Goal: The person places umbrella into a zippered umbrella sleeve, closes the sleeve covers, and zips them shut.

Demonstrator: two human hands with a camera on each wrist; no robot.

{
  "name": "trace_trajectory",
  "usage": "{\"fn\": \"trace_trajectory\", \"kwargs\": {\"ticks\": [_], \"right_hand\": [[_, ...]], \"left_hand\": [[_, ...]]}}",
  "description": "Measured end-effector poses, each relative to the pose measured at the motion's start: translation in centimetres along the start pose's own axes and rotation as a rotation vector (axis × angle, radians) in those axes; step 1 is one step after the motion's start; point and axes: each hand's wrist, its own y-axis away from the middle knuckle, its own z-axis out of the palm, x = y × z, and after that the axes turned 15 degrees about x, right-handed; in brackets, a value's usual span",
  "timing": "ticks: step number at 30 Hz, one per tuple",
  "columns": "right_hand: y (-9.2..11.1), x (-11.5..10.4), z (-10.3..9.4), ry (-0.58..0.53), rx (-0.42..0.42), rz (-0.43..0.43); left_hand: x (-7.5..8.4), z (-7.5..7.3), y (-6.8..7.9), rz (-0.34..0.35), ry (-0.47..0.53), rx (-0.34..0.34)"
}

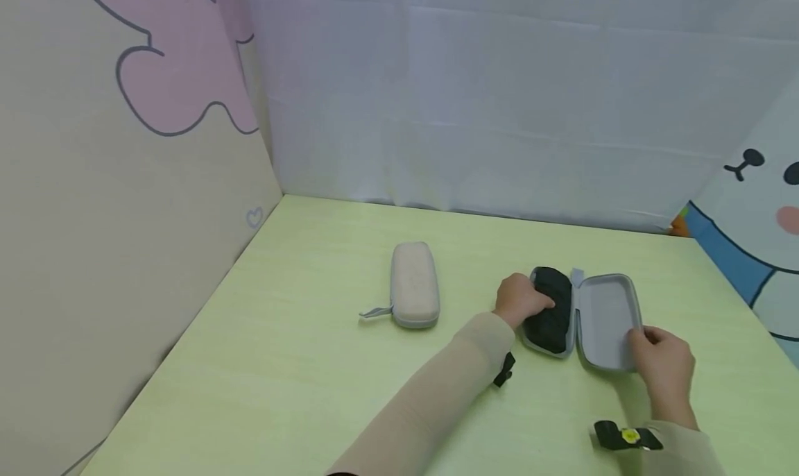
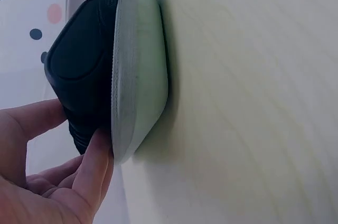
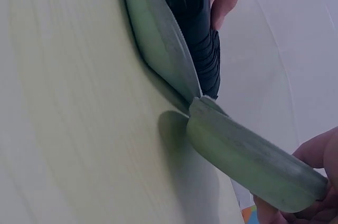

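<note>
A grey zip case (image 1: 608, 323) lies opened out on the table, its lid folded to the right. In its left half sits a black folded item (image 1: 551, 316) with pleats along one side, standing proud of the rim in the left wrist view. My left hand (image 1: 521, 301) pinches this black item (image 2: 79, 65) between thumb and fingers, its fingertips close to the zipped rim (image 2: 123, 76). At the lid's lower right corner, my right hand (image 1: 666, 365) grips the edge. The lid (image 3: 253, 155) is tilted up off the table in the right wrist view.
A second, closed case (image 1: 415, 285), beige with a grey strap, lies to the left on the pale green table (image 1: 281, 393). A white sheet (image 1: 474, 101) hangs behind the table. A wall with a pink drawing (image 1: 187, 66) borders the left side.
</note>
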Motion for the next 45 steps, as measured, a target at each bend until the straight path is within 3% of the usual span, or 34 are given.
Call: {"fn": "trace_trajectory", "kwargs": {"ticks": [5, 17, 22, 24, 33, 39, 45], "right_hand": [[-0.1, -0.1, -0.2, 0.011, 0.004, -0.010], [0.2, -0.5, -0.3, 0.004, 0.003, -0.016], [-2.6, 3.3, 2.0, 0.010, 0.015, -0.025], [-3.8, 4.9, 3.1, 0.008, 0.020, -0.024], [-3.1, 3.4, 2.3, -0.080, -0.006, 0.032], [-4.1, 5.3, 3.5, -0.077, 0.013, 0.001], [-4.6, 5.9, 4.1, -0.066, 0.039, -0.013]], "left_hand": [[-0.1, -0.2, 0.0, 0.041, -0.043, -0.024], [-1.1, 0.4, 0.1, 0.051, -0.025, 0.041], [-1.5, 0.3, -0.2, 0.059, -0.015, 0.041], [-1.8, 0.3, -0.2, 0.048, 0.002, 0.035], [-2.2, -0.3, -0.6, -0.083, 0.117, -0.081], [-2.3, -0.7, -0.8, -0.138, 0.157, -0.149], [-2.4, -0.7, -0.9, -0.178, 0.222, -0.156]]}}
